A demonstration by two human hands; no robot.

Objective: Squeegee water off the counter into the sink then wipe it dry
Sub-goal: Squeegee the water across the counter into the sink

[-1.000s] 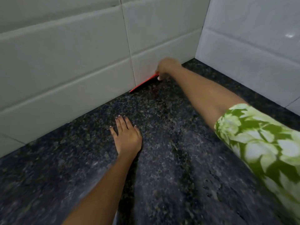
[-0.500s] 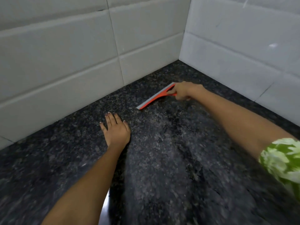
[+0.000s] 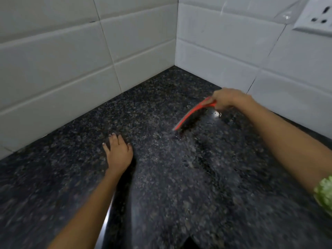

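Red squeegee point(image 3: 190, 114) in curled right-hand fingers point(image 3: 218, 102); left-hand fingers point(image 3: 115, 141) flat on wet counter point(image 3: 179, 186).

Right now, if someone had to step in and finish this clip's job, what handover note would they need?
Right hand: grips the handle of the orange squeegee, blade down on the black granite counter, out from the tiled corner.
Left hand: flat on the counter, fingers straight, holding nothing.
Done: a stroke is under way; wet sheen and droplets lie on the near side of the blade.
Left: pull the water on to the sink, which is not in view, then wipe the counter dry. No cloth is in view.
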